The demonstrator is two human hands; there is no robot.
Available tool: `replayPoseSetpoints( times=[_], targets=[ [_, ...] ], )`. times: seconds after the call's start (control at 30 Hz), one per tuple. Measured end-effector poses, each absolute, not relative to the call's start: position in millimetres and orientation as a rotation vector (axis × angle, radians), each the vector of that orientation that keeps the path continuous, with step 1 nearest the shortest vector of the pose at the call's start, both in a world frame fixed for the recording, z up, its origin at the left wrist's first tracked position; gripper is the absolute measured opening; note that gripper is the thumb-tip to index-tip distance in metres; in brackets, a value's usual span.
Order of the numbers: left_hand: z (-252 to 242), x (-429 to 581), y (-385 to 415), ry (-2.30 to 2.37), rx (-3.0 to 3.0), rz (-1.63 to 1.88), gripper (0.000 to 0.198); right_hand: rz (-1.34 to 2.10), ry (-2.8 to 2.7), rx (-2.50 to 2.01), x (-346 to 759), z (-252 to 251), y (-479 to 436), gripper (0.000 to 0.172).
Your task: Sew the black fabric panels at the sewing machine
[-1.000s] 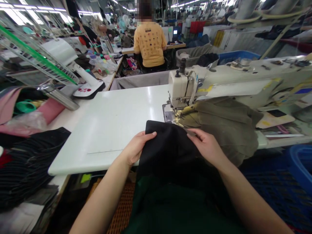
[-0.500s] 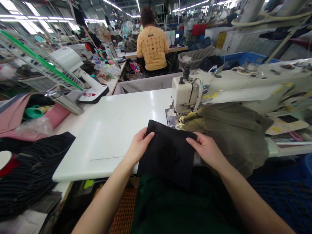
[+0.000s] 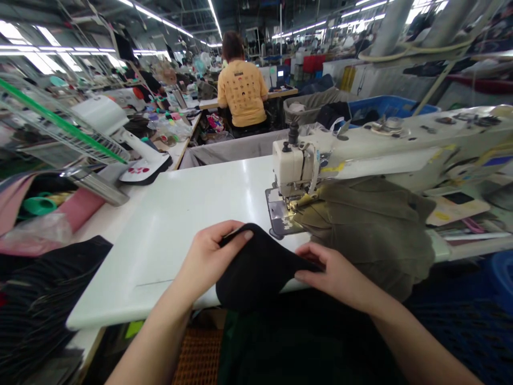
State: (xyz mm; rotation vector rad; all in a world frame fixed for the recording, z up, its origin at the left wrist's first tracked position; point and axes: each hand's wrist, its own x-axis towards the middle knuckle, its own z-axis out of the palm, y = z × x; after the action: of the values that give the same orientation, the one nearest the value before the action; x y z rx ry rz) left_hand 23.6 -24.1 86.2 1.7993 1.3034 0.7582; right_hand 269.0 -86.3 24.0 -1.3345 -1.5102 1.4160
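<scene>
A piece of black fabric [image 3: 256, 267] is stretched between my two hands over the front edge of the white table. My left hand [image 3: 210, 254] pinches its upper left edge between thumb and fingers, and the cloth bulges and folds there. At its right end, my right hand [image 3: 326, 270] grips a gathered corner. Just beyond the cloth stands a sewing machine [image 3: 296, 166] with its metal needle plate [image 3: 278, 211]. Sheer olive-green fabric [image 3: 364, 230] lies bunched under the machine arm, close to my right hand.
The white tabletop [image 3: 192, 198] spreads to the left of the machine. A stack of dark fabric pieces [image 3: 48, 299] lies at far left, near a steel flask [image 3: 96, 184] and a white fan-like device [image 3: 132, 141]. A person in a yellow shirt [image 3: 242, 93] sits ahead, back turned.
The black fabric, flat and hanging squarely before, is now twisted and folded. My left hand has turned over its edge, and my right hand has gathered its corner. The camera view has shifted slightly.
</scene>
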Motion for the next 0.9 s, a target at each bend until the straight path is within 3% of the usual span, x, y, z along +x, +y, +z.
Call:
replayPoseSetpoints(
  times=[0.1,0.17,0.3,0.37,0.5,0.63,0.8,0.9],
  targets=[
    [85,19,-10,1.35,1.535,0.712,0.036,1.371,-1.464,-1.332,275,24,-72,0.023],
    [90,16,-4,1.343,1.504,0.795,0.039,1.134,-1.418,-1.375,274,35,-65,0.022],
    [112,-1,-7,1.226,1.826,1.149,0.033,0.502,-1.39,-1.275,272,65,-68,0.015],
    [118,-16,-12,1.112,1.957,1.068,0.03,0.408,-1.544,-1.103,275,70,-74,0.015],
    [90,-40,-22,1.02,1.926,0.688,0.026,0.573,-1.939,-0.906,283,43,-84,0.026],
    [42,-47,-32,0.952,1.868,0.53,0.023,0.77,-2.097,-1.035,284,5,-87,0.033],
    [27,-37,-35,1.184,1.916,0.507,0.027,0.894,-1.92,-1.309,273,-1,-74,0.017],
    [25,-25,-25,1.507,1.898,0.55,0.035,0.86,-1.644,-1.524,262,-6,-55,0.02]
  ],
)
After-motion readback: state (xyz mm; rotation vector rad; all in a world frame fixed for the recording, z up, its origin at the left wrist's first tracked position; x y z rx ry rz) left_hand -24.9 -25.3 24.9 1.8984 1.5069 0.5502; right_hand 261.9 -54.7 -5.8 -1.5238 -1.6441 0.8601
